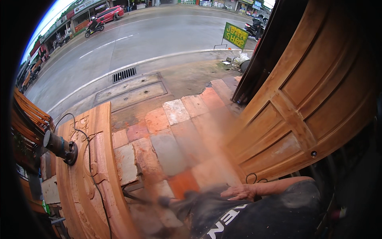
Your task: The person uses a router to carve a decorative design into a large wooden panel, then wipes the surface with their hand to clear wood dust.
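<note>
My right hand (240,192) lies across the front of my dark shirt, its fingers stretched out and nothing visible in them. My left hand (174,201) shows only as a small smear of skin by the shirt's left side; its fingers are blurred, next to a dark shape I cannot make out. To the left, a carved wooden panel (79,190) with scroll relief lies flat. On it stands a corded power tool (59,146) with a round dark base, and its black cord (92,175) runs along the carving.
A panelled wooden door (274,135) leans at the right, beside a dark post (264,51). Uneven patchwork tiles (171,149) cover the ground between panel and door. Beyond lie a drain grate (124,75), a green sign (235,36) and a road (159,34) with a red car (109,14) and motorcycles.
</note>
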Motion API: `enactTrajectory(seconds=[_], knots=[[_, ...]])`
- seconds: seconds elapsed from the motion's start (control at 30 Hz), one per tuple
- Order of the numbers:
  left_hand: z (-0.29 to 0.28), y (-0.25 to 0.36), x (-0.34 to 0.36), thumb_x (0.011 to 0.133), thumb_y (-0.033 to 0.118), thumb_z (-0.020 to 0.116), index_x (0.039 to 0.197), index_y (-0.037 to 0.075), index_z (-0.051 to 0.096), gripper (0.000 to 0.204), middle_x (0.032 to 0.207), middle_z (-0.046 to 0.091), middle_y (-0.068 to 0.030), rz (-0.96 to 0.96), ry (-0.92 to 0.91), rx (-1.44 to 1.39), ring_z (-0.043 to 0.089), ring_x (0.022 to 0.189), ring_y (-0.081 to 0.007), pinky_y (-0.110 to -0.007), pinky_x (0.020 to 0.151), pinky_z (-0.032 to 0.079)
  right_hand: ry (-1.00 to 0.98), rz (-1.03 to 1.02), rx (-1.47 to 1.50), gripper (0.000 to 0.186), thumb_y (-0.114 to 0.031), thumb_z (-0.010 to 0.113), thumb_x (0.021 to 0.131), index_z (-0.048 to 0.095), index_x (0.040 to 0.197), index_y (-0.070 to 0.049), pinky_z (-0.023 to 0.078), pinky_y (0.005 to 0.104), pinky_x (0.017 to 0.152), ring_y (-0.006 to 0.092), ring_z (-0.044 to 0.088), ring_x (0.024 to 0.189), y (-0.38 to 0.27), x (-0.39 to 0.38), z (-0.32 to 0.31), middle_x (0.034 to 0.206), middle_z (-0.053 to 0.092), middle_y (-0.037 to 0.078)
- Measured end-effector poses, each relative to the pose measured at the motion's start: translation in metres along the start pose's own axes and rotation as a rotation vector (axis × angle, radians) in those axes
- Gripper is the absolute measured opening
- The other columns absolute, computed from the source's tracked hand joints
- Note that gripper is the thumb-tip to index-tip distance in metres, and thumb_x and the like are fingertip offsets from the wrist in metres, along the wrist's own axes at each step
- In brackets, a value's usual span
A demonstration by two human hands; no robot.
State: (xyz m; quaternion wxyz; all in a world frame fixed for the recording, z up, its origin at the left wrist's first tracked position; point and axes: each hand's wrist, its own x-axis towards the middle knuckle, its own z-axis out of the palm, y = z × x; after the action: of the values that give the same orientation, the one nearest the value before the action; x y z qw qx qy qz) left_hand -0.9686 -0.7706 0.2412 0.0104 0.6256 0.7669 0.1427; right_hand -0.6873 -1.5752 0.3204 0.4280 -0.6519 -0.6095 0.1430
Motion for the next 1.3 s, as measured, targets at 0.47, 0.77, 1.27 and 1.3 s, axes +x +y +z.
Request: enactTrajectory(seconds=[0.47, 0.77, 1.27, 1.3], knots=[[0.040, -0.276, 0.128, 0.108, 0.054, 0.031, 0.151, -0.013, 0.043, 0.080, 0.161, 0.037, -0.0320, -0.305, -0.054, 0.218, 0.027, 0.154, -0.0445, -0.055, 0.126, 0.020, -0.102, 0.071, -0.061, 0.071, -0.028, 0.057, 0.100, 0.027, 0.163, -0.016, 0.045, 0.0584, 0.109, 0.0480, 0.051, 0.138, -0.009, 0.093, 0.143, 0.155, 0.043, 0.033], [0.001, -0.408, 0.190, 0.108, 0.059, 0.031, 0.158, -0.011, 0.032, 0.085, 0.169, 0.023, -0.0296, -0.324, 0.161, 0.093, 0.017, 0.158, -0.0444, -0.057, 0.128, 0.010, -0.182, -0.031, -0.075, 0.063, -0.023, 0.057, 0.101, 0.034, 0.158, -0.012, 0.049, 0.0566, 0.104, 0.0481, 0.057, 0.131, -0.058, 0.130, 0.245, 0.150, 0.049, 0.033], [-0.026, -0.464, 0.214, 0.110, 0.053, 0.027, 0.162, -0.007, 0.021, 0.080, 0.173, 0.014, -0.0234, -0.372, 0.074, 0.112, 0.011, 0.161, -0.0391, -0.053, 0.130, 0.006, -0.290, -0.078, -0.071, 0.053, -0.025, 0.060, 0.099, 0.048, 0.148, -0.007, 0.049, 0.0550, 0.105, 0.0468, 0.059, 0.130, -0.089, 0.149, 0.312, 0.149, 0.051, 0.032], [-0.028, -0.468, 0.214, 0.110, 0.053, 0.027, 0.162, -0.007, 0.021, 0.080, 0.173, 0.014, -0.0234, -0.382, 0.074, 0.117, 0.011, 0.161, -0.0391, -0.053, 0.130, 0.006, -0.302, -0.082, -0.068, 0.053, -0.025, 0.060, 0.099, 0.049, 0.147, -0.007, 0.049, 0.0550, 0.105, 0.0468, 0.059, 0.130, -0.090, 0.151, 0.313, 0.149, 0.051, 0.032]])
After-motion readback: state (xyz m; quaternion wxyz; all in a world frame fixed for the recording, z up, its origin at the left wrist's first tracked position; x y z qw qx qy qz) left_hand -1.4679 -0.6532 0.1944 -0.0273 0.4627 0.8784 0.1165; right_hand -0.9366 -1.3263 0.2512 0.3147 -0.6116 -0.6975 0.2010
